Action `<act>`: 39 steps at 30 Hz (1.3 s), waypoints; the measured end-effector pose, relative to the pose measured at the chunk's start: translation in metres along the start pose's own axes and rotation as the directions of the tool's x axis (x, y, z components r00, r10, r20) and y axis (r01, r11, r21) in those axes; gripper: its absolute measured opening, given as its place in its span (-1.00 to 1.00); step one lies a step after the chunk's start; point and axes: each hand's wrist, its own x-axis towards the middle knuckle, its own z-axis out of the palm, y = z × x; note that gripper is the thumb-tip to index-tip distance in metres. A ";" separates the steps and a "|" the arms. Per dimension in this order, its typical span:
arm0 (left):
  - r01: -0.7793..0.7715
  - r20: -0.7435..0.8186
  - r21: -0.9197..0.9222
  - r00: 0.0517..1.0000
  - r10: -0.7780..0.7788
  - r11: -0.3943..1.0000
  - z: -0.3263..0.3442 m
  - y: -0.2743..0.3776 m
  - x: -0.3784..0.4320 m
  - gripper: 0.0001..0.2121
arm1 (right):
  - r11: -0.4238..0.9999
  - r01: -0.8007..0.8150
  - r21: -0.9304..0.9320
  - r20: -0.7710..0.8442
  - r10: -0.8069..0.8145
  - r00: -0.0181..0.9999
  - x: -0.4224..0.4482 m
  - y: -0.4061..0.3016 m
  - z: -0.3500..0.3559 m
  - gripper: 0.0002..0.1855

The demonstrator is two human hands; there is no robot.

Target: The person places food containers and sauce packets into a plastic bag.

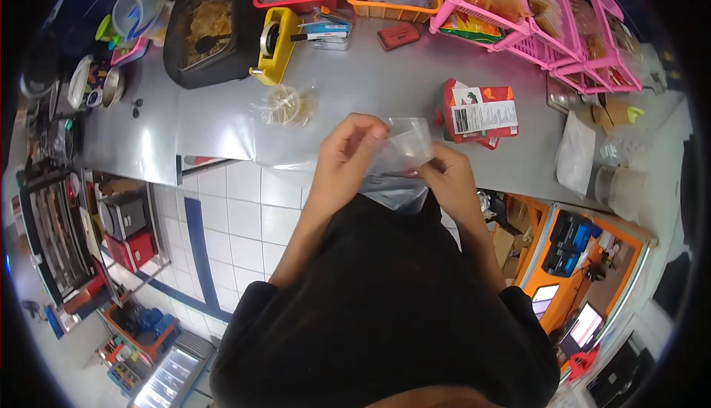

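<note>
A clear plastic bag (410,142) is stretched between my two hands at the near edge of the steel counter (344,75). My left hand (351,150) pinches its left side between thumb and fingertips. At the right side, lower down, the fingers of my right hand (447,172) grip the plastic. Part of the bag hangs over the counter's edge in front of the black shirt. Clear plastic with a round, pale item (286,106) lies left of my left hand. Red packets (483,113) with a printed white label lie beyond my right hand.
A yellow tape dispenser (276,47), markers (325,31) and a red case (399,36) stand farther back. Behind them are a red basket (300,3), an orange basket (394,12) and pink racks (514,33). A black tray (180,47) with food is at the back left.
</note>
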 end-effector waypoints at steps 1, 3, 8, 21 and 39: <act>0.005 0.083 -0.024 0.997 -0.003 1.000 -0.001 -0.003 0.003 -0.84 | 1.000 0.004 -0.004 -0.022 -0.004 1.000 -0.001 0.007 -0.005 -0.88; 0.085 0.171 0.049 0.981 -0.092 0.995 -0.007 -0.007 0.005 -0.80 | 0.984 -0.044 -0.170 -0.252 0.000 0.968 -0.004 0.015 -0.017 -0.85; -0.019 0.345 0.314 0.934 -0.095 0.949 -0.014 -0.022 0.010 -0.73 | 0.993 -0.089 -0.082 -0.397 0.049 0.916 0.001 -0.010 -0.013 -0.76; 0.159 -0.319 0.703 0.942 0.107 0.694 -0.178 -0.195 -0.065 -0.33 | 0.970 0.198 -0.142 -0.945 -0.192 0.264 -0.033 -0.020 -0.133 -0.70; 0.199 -0.501 0.528 0.858 0.114 0.825 -0.089 -0.110 -0.071 -0.51 | 0.461 -0.670 -0.581 -0.811 -0.256 0.526 0.018 0.140 -0.523 -0.62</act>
